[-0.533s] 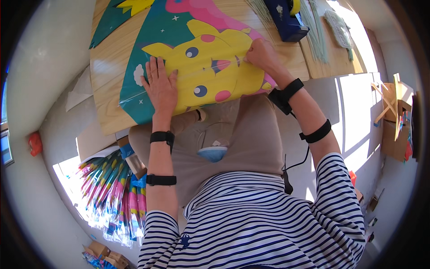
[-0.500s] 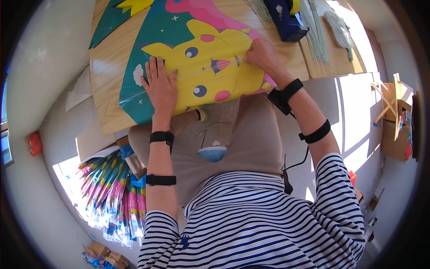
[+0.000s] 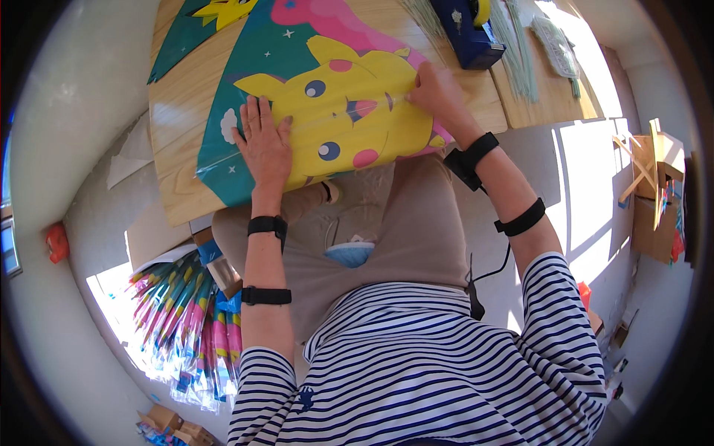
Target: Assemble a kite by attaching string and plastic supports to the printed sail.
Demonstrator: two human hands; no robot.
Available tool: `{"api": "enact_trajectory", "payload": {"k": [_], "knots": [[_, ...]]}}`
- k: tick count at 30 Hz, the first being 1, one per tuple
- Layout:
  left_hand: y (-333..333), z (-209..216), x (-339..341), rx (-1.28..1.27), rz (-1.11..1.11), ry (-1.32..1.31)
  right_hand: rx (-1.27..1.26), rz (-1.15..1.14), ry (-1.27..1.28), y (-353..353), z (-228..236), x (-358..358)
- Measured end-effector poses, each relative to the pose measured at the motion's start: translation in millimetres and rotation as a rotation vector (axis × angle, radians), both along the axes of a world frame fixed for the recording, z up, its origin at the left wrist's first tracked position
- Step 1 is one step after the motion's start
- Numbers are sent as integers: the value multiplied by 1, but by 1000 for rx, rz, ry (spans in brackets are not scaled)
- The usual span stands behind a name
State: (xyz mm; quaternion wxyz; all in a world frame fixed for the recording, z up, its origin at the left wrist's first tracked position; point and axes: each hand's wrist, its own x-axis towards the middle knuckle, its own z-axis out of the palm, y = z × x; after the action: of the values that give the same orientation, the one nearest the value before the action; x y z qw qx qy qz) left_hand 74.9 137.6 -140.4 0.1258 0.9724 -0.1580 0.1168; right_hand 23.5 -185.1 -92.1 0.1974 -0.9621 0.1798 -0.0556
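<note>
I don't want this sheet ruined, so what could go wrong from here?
The cartoon-printed sheet might slide off the wooden table, as it reaches the near edge. The right hand, fingers curled against it, could crease it. That hand might also bump the blue tape dispenser nearby.

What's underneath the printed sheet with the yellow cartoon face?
Wooden table shows beside the printed sheet, and trousered legs show at its near edge. Whatever lies directly beneath is covered, including any further sheets. On top, the left hand lies flat.
</note>
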Motion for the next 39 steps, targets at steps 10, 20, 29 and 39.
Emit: {"api": "enact_trajectory", "payload": {"k": [10,20,29,39], "knots": [[-4,1,-1,-34,10,-12,-279,439,-311,100,23,-34],[-3,-1,-1,-40,-1,-15,-202,519,-209,147,-16,-54],[-1,-1,-2,-19,-11,-29,-268,331,-168,82,-19,-75],[0,35,-3,-105,-132,-58,-324,157,-208,48,-3,-80]]}}
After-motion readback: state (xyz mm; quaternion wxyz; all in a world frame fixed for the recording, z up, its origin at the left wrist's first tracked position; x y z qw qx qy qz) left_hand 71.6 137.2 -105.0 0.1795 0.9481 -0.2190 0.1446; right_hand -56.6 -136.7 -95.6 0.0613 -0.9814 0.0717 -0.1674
